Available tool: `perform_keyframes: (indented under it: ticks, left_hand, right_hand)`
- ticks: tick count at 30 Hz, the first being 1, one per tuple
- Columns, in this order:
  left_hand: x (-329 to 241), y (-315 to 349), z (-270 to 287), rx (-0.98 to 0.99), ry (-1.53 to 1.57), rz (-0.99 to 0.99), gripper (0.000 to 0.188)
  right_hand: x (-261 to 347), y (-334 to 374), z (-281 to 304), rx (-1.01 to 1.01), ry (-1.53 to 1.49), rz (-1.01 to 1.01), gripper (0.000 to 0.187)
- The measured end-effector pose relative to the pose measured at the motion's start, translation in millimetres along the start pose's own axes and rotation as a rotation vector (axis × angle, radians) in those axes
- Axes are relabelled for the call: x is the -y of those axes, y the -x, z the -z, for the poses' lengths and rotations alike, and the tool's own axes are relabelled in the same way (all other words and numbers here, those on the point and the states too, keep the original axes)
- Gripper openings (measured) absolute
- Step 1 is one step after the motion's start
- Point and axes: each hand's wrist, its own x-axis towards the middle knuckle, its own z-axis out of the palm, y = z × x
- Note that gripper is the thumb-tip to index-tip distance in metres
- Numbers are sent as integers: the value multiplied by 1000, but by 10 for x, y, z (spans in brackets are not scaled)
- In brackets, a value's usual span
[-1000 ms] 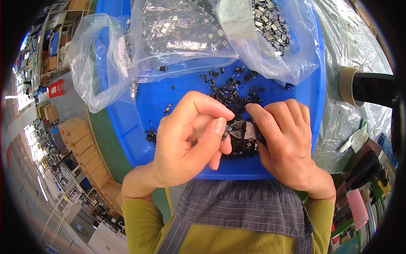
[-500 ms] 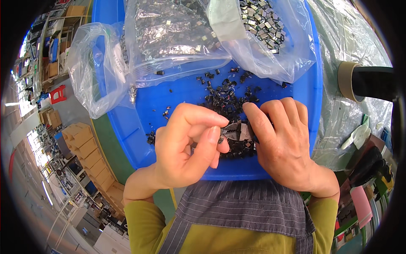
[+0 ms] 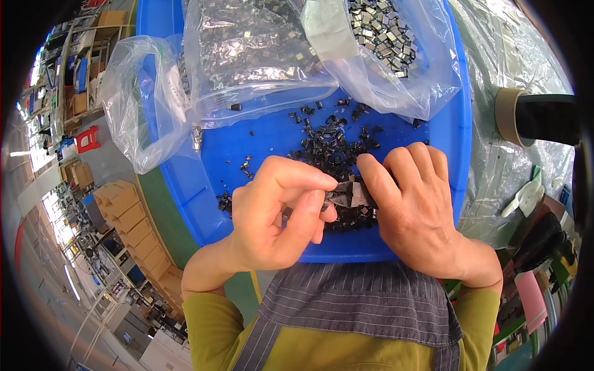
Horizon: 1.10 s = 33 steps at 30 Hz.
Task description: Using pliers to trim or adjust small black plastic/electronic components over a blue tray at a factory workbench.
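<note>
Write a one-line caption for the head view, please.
Left hand and right hand pinch a small dark part over a blue tray of loose parts.

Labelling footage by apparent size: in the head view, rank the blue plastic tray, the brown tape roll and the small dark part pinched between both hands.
1. Blue plastic tray
2. Brown tape roll
3. Small dark part, though it sits nearer the camera
</note>
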Motion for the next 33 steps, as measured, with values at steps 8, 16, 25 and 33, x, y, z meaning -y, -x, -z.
perform_keyframes:
  ticks: [8,16,25,33]
  left_hand:
    - [-25,-23,-43,-97,160,106,13]
    - [-63,-51,21,-17,58,158,16]
    - [-98,-126,98,18,497,490,19]
    - [-32,-55,7,-71,113,127,19]
  right_hand:
    - [-3,23,-43,-65,43,17,27]
    - [6,24,-50,-43,61,26,25]
    - [8,5,-36,-65,17,14,27]
    - [-11,6,27,82,-272,-81,39]
